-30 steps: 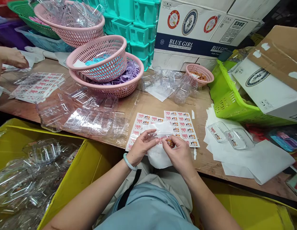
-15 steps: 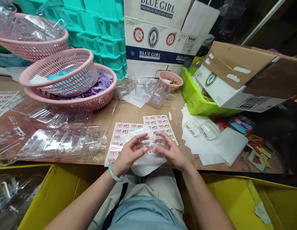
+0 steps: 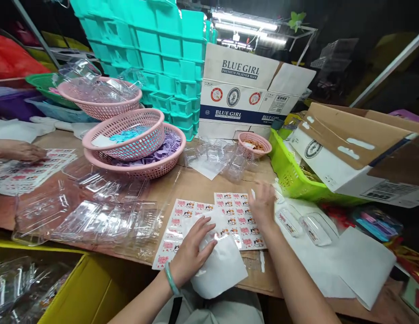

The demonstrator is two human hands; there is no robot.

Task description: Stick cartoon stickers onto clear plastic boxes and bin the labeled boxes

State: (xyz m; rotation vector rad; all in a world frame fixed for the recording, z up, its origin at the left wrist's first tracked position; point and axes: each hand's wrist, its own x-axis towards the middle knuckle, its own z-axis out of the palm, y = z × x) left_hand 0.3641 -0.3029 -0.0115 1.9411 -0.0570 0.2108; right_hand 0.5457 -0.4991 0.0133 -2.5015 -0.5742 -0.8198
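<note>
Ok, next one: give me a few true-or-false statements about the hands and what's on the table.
1. The left hand lies flat on the sticker sheets. True.
2. The left wrist bears a red watch. False: it bears a pale green bracelet.
3. Two clear boxes lie on white paper just right of the right hand. True.
4. The small pink basket sits inside the green basket. False: it stands on the table beside it.

The right hand (image 3: 263,204) is blurred, so what its fingers touch cannot be told.
</note>
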